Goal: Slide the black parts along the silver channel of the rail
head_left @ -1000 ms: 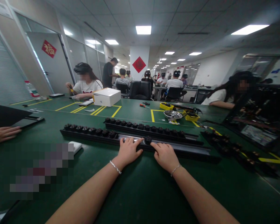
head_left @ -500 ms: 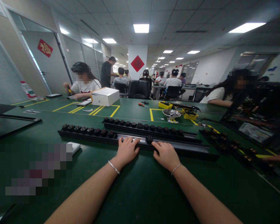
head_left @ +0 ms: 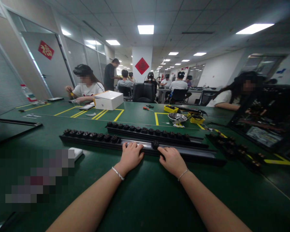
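A long black rail (head_left: 198, 154) lies across the green table (head_left: 145, 196) in front of me, with a row of small black knobs along its left half. My left hand (head_left: 130, 156) rests on the rail's middle, fingers spread over a silvery stretch. My right hand (head_left: 172, 160) lies just to the right, its fingertips touching a single black knob (head_left: 155, 144) on the rail. A second black rail (head_left: 149, 132) with a full row of knobs lies parallel just behind. Neither hand grips anything.
A small white object (head_left: 76, 152) sits to the left. Behind are a white box (head_left: 108, 99), a metal bowl (head_left: 177, 118), yellow trays (head_left: 172, 109) and yellow floor-tape lines. Black parts (head_left: 234, 149) lie at the right. A flat black strip (head_left: 16, 122) lies far left. Several people sit at tables beyond.
A co-worker's hand at the far left edge has gone from view. My own hands stay on the rail almost unmoved; the view has shifted slightly.
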A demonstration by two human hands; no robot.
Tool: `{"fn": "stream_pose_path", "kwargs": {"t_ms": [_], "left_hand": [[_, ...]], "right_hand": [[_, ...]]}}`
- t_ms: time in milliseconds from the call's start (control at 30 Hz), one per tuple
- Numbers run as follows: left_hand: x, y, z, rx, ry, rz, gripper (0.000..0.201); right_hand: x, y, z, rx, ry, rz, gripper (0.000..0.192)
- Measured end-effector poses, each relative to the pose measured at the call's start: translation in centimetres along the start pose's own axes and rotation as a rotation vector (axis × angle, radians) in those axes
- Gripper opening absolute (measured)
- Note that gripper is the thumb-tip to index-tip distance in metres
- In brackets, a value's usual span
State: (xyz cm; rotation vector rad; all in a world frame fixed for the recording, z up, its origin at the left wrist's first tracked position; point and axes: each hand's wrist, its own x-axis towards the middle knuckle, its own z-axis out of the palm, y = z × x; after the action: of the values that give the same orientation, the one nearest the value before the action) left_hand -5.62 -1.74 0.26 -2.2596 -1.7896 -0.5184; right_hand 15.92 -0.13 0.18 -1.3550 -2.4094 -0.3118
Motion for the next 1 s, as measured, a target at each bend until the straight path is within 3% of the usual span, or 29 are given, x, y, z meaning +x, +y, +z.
{"fn": "stream_pose_path", "kwargs": {"t_ms": [1000], "left_hand": [[0.03,0.06,-0.34,0.02,-0.019,-0.002,0.024]], "right_hand": [[0.05,0.4,-0.26,0.013,0.002,-0.038,0.034]]}}
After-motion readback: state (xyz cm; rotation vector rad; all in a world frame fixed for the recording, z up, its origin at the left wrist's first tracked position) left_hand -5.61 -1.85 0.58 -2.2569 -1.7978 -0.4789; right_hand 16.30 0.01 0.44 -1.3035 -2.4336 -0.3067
